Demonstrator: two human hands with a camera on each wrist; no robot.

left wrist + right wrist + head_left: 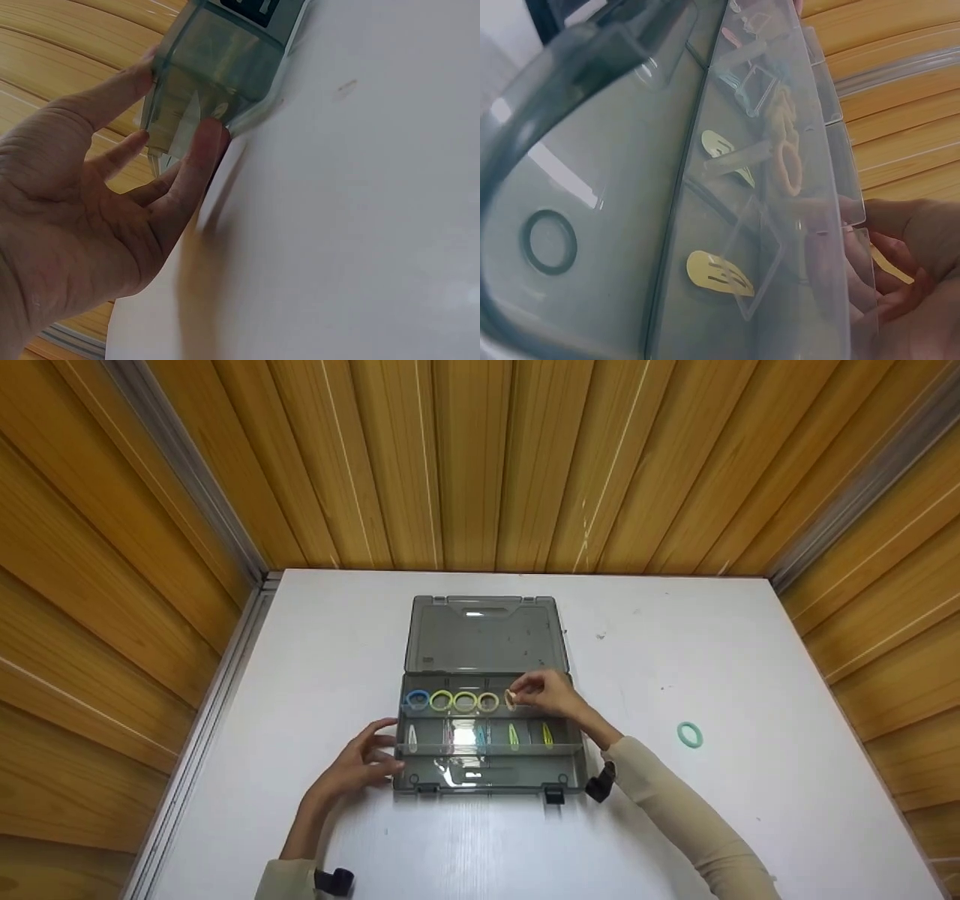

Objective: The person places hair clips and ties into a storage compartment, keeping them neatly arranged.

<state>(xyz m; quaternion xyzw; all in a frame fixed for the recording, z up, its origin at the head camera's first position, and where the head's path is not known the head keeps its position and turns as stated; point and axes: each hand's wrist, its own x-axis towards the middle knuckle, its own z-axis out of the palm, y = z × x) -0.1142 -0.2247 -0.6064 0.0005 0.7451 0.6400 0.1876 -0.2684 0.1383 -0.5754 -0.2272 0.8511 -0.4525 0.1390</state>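
Observation:
An open grey see-through divider box (pixel 491 772) lies on the table. My right hand (pixel 551 694) pinches a pale orange hair tie (pixel 511 699) over the right end of its back row; in the right wrist view the hair tie (pixel 891 264) shows partly between the fingers. Along that row are a blue hair tie (pixel 417 700) and several yellowish ones. In the middle row lie snap hair clips, among them a white clip (pixel 412 739), a green clip (pixel 514 736) and a yellow clip (pixel 547 734). My left hand (pixel 360 761) touches the box's left side with spread fingers.
A mint green hair tie (pixel 689 735) lies on the white table (pixel 750 810), right of the box. The box's lid (pixel 487 636) is folded back flat behind it. Wood-look walls (pixel 480 465) stand behind and at both sides.

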